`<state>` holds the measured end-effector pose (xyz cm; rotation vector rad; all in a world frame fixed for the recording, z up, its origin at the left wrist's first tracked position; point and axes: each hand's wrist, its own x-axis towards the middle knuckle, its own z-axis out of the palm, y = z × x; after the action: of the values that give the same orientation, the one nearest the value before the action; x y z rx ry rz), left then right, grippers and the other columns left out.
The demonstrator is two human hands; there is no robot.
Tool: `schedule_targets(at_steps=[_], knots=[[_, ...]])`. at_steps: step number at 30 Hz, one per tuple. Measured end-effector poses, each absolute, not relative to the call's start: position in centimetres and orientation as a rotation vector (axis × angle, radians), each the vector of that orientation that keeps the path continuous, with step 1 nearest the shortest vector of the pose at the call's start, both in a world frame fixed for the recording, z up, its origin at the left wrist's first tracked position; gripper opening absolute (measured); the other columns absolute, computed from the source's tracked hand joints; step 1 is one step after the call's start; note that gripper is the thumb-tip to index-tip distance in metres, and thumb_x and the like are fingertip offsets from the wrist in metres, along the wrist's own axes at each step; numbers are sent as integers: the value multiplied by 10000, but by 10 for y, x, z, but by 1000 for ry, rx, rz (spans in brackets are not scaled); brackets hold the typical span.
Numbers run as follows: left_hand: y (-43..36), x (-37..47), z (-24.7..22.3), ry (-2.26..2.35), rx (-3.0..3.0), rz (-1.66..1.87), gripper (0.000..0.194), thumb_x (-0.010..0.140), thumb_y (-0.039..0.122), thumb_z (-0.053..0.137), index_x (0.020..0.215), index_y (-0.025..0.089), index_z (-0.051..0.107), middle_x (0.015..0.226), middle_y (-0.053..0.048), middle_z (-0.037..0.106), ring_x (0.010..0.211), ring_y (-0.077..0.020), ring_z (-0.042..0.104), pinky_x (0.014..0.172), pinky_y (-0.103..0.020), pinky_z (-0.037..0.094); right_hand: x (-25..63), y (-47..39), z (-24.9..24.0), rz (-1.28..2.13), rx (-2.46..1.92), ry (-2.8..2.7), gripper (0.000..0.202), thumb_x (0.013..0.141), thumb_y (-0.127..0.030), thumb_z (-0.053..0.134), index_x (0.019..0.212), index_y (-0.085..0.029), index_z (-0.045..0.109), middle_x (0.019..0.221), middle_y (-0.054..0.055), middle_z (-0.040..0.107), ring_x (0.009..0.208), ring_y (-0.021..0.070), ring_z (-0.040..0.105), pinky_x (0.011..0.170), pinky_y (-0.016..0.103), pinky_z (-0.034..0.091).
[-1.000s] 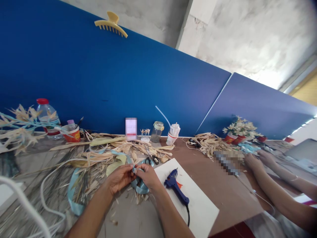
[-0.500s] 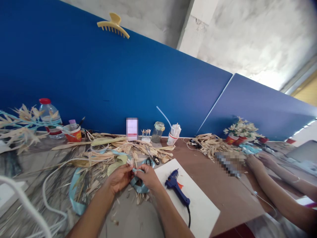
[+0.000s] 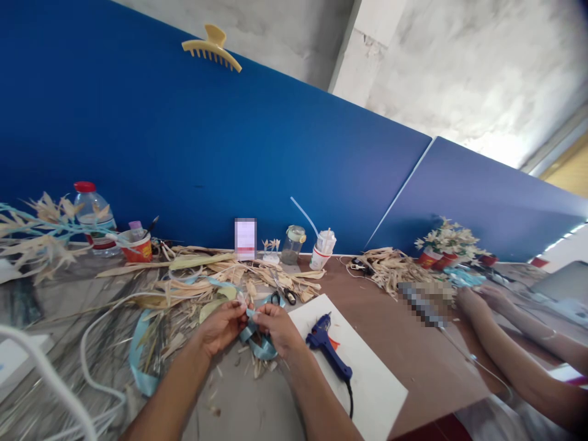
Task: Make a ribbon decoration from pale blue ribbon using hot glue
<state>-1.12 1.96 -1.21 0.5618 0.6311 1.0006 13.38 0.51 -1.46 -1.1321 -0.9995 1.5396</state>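
Observation:
My left hand [image 3: 223, 327] pinches a small pale piece [image 3: 241, 298], whose kind is too small to make out. Close against it, my right hand [image 3: 278, 327] has its fingers closed on a light blue ribbon [image 3: 261, 349], which loops below and between both hands. The hands nearly meet above the table. Just behind them lie black-handled scissors [image 3: 288, 296] among dried corn husks [image 3: 220, 269]. To the right of my right hand, a blue glue gun [image 3: 329, 349] rests on a white board [image 3: 372, 392].
A white cable [image 3: 89, 367] curls across the left side. Along the blue partition [image 3: 275, 135] stand a bottle [image 3: 95, 214], a red cup [image 3: 138, 248], a glass jar [image 3: 293, 245] and a white cup [image 3: 321, 254]. At the right, another person's arms [image 3: 500, 355] reach over the table.
My right hand has shifted slightly, its fingers now drawn along the ribbon. More of the ribbon loop shows under the hands. The left hand stays almost in place.

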Motion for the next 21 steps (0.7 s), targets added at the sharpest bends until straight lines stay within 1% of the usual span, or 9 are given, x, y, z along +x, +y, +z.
schedule_targets(at_steps=[6, 11, 17, 19, 21], knots=[[20, -9, -13, 664, 551, 1062, 121, 601, 51, 759, 638, 96, 653, 557, -12, 601, 477, -74, 497, 492, -188, 422, 133, 4, -12, 1522, -1158, -1012, 273, 489, -317, 744, 595, -170, 540, 450, -83, 454, 443, 58, 337, 474, 216, 230], [20, -7, -10, 737, 632, 1078, 236, 550, 116, 810, 569, 122, 575, 474, 36, 521, 433, -62, 446, 452, -190, 351, 134, 3, -13, 1500, -1191, -1075, 230, 522, -306, 716, 605, -178, 543, 469, -79, 470, 458, 69, 366, 493, 218, 275], [21, -5, -12, 930, 699, 1090, 333, 504, 179, 815, 549, 174, 485, 403, 96, 445, 367, -51, 384, 430, -190, 293, 131, 2, -17, 1166, -1341, -1411, 59, 613, -216, 636, 619, -196, 581, 523, -56, 502, 531, 112, 436, 515, 224, 303], [20, -3, -14, 975, 712, 1102, 327, 508, 193, 801, 545, 179, 476, 390, 99, 435, 360, -51, 378, 425, -191, 284, 129, 1, -16, 1065, -1375, -1490, 35, 635, -193, 611, 617, -202, 584, 552, -38, 525, 568, 130, 471, 531, 228, 320], [19, 0, -14, 992, 729, 1119, 309, 513, 192, 784, 540, 179, 476, 385, 96, 438, 361, -51, 377, 420, -190, 278, 127, 0, -15, 1009, -1399, -1527, 52, 647, -168, 586, 610, -204, 585, 586, -22, 550, 595, 141, 495, 551, 234, 334]])
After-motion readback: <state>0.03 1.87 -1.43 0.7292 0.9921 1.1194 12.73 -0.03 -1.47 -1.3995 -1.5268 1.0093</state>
